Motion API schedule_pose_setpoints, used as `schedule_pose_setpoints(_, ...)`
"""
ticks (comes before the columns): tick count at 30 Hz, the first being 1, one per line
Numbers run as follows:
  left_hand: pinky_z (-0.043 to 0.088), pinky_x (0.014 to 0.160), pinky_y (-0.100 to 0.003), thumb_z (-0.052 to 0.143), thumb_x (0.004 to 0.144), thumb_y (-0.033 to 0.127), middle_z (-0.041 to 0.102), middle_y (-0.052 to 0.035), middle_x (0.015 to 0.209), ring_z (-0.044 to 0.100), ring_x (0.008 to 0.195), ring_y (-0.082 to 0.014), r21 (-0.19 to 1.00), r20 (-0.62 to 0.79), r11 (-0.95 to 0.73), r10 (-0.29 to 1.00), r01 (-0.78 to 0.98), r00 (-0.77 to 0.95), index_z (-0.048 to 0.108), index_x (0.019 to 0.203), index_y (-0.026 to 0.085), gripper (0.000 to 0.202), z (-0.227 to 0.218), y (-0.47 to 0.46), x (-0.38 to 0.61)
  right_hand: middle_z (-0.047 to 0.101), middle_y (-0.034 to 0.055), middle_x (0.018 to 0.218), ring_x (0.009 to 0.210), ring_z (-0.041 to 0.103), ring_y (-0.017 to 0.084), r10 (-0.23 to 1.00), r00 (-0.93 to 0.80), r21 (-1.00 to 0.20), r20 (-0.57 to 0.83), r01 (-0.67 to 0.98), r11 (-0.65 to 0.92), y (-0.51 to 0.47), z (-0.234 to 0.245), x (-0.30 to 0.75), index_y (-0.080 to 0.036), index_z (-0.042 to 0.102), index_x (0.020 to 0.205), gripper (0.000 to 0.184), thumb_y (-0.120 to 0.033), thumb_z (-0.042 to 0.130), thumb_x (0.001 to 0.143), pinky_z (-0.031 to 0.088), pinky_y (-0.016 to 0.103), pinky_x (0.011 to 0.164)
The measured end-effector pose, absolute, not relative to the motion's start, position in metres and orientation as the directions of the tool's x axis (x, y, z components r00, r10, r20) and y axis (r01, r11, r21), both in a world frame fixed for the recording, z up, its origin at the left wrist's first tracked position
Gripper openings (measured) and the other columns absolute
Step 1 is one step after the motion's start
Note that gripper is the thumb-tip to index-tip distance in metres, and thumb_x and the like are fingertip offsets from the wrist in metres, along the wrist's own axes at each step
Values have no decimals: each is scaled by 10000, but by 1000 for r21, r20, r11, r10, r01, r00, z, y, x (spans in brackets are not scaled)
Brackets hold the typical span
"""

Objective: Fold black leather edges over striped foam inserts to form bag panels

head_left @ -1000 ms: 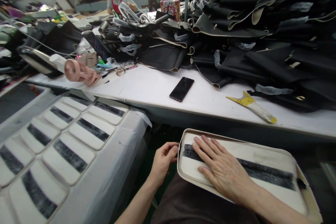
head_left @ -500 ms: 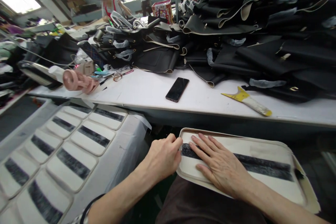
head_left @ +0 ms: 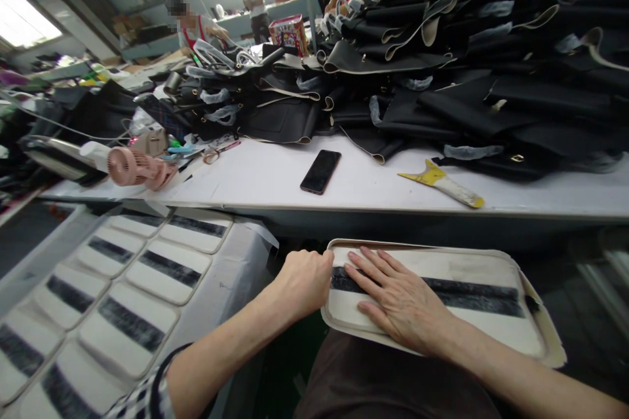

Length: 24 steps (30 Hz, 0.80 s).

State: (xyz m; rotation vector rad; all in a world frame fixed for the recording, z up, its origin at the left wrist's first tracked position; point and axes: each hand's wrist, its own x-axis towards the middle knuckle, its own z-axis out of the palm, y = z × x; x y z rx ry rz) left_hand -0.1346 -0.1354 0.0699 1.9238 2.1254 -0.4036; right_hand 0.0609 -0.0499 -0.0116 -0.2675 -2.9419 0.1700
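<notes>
A long cream panel (head_left: 472, 268) with rounded corners, a raised rim and a dark strip along its middle rests over my lap. My left hand (head_left: 307, 281) is closed on the panel's left end, fingers curled at the rim; the fingertips are hidden. Flat on the panel's top lies my right hand (head_left: 400, 301), its fingers spread across the dark strip. At the panel's right end, part of the rim stands away from the flat face.
Similar cream panels (head_left: 167, 268) lie in rows on a covered surface at left. Across the white table (head_left: 255, 177) are a phone (head_left: 321, 171), a yellow-ended tool (head_left: 445, 184), a pink fan (head_left: 140, 168) and piled black bag pieces (head_left: 442, 105). Several people work farther back.
The camera view has shifted slightly, so the table and panel appear a little further left. Both hands keep the same places on the panel.
</notes>
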Motion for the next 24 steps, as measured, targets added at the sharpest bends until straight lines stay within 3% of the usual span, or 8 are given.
schedule_pose_setpoints(6, 554, 582, -438, 438, 810, 108, 711, -151, 732, 708, 669, -340, -89, -360, 99, 924, 991, -125, 578, 932, 124, 187, 65, -143, -127, 250, 43, 1581, 1457, 209, 248, 197, -960, -170, 197, 165, 972, -50, -12, 61, -217, 299, 1509, 587, -379, 460, 967, 217, 451, 1184)
schedule_pose_setpoints(14, 558, 604, -437, 422, 866, 141, 707, -154, 747, 712, 696, -333, -98, -366, 70, 925, 993, -102, 590, 920, 123, 177, 68, -139, -128, 265, 50, 1575, 1449, 235, 265, 204, -961, -220, 185, 162, 962, -51, -12, 62, -224, 315, 1503, 599, -375, 486, 948, 239, 471, 1177)
schedule_pose_setpoints(20, 555, 665, -377, 475, 848, 105, 681, -145, 742, 715, 740, -288, -89, -381, 8, 924, 996, -42, 599, 942, 99, 155, 61, -144, -129, 266, 48, 1574, 1451, 225, 268, 201, -962, -214, 187, 159, 964, -51, -10, 63, -226, 291, 1513, 613, -379, 484, 951, 244, 471, 1176)
schedule_pose_setpoints(24, 552, 620, -377, 420, 897, 123, 681, -136, 756, 712, 703, -287, -89, -374, -6, 927, 996, -27, 600, 957, 99, 192, 62, -152, -129, 261, 43, 1576, 1452, 225, 261, 191, -960, -214, 205, 147, 966, -50, -11, 64, -230, 285, 1514, 617, -395, 482, 954, 253, 467, 1173)
